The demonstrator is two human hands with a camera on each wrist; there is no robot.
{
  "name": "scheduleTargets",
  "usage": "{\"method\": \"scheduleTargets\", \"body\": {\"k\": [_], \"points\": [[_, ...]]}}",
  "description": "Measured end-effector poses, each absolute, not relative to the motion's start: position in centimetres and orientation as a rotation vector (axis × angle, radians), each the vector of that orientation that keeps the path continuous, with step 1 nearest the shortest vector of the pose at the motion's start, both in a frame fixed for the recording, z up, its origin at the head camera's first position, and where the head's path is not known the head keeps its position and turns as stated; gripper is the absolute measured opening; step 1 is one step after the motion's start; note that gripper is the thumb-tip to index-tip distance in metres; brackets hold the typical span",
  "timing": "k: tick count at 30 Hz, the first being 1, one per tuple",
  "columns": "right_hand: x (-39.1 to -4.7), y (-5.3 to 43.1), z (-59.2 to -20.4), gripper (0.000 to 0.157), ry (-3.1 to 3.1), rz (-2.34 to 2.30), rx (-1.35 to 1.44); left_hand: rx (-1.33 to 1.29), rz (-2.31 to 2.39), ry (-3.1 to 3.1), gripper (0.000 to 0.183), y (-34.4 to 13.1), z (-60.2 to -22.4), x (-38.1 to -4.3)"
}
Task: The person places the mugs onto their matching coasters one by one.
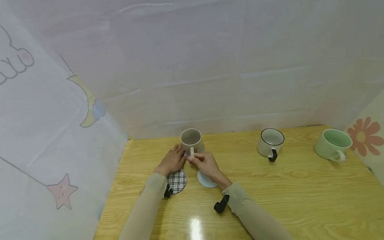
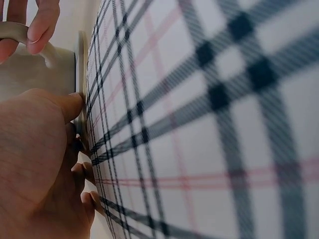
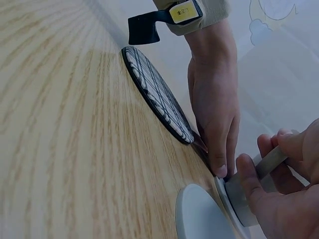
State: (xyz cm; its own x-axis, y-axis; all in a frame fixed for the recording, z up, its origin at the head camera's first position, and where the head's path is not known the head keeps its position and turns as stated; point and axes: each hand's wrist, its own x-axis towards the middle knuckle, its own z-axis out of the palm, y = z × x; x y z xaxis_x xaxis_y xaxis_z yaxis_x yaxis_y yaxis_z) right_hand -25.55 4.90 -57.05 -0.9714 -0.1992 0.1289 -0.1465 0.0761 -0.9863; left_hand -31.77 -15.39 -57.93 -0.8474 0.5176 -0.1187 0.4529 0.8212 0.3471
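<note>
At the back of the table, a greyish mug [image 1: 186, 146] stands upright on a flat round coaster [image 3: 225, 200], most of which is hidden beneath it. My right hand [image 1: 208, 165] pinches the mug's handle [image 3: 271, 162] between thumb and fingers. Beside the mug's left side, my left hand [image 1: 173, 160] lies palm down with fingers extended, its thumb touching the coaster's edge. A black-and-white plaid coaster [image 1: 177, 182] lies just below the left hand, partly under that wrist. Under the right wrist is a pale blue round coaster [image 1: 205, 180], partly covered.
To the right on the wooden table [image 1: 284, 202] stand a white mug [image 1: 265, 147] with a black rim and handle, and a light green mug [image 1: 326, 147] farther along. A pale cloth backdrop [image 1: 188, 60] rises behind the table and along its sides.
</note>
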Motion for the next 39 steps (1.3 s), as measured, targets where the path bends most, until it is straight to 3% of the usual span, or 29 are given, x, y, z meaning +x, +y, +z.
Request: {"method": "scheduleTargets", "body": {"k": [32, 39], "points": [[-24.7, 4.4, -56.5, 0.033, 2.245, -2.033, -0.254, 0.713, 0.380, 2.809, 0.060, -15.1, -57.4, -31.4], [-23.8, 5.1, -53.6, 0.031, 2.232, -1.943, -0.329, 0.712, 0.380, 2.796, 0.059, -14.9, -57.1, -31.4]]}}
